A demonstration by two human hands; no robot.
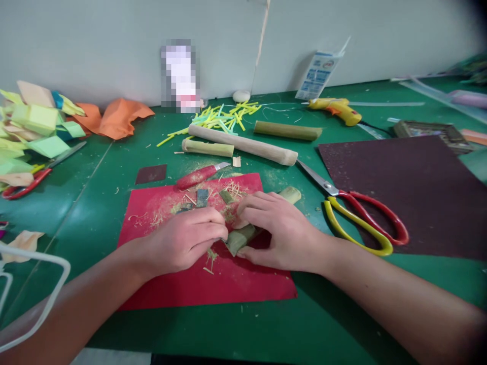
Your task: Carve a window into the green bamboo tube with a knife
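Both my hands rest on a red mat (232,284) on a green table. My right hand (279,230) is closed round a short piece of green bamboo (239,239), pressing it down on the mat. My left hand (186,238) is closed in a pinch at the bamboo's left end; what its fingers hold is hidden. Shavings and small bamboo chips (201,197) lie on the mat just beyond my fingers. A red-handled knife (200,176) lies at the mat's far edge.
Red-and-yellow scissors (361,218) lie right of the mat beside a dark sandpaper sheet (411,192). Behind are bamboo tubes (243,144), coloured straws (220,119), a yellow glue gun (337,109), orange paper (114,119). Folded coloured paper (34,129) and another pair of scissors (38,175) sit left.
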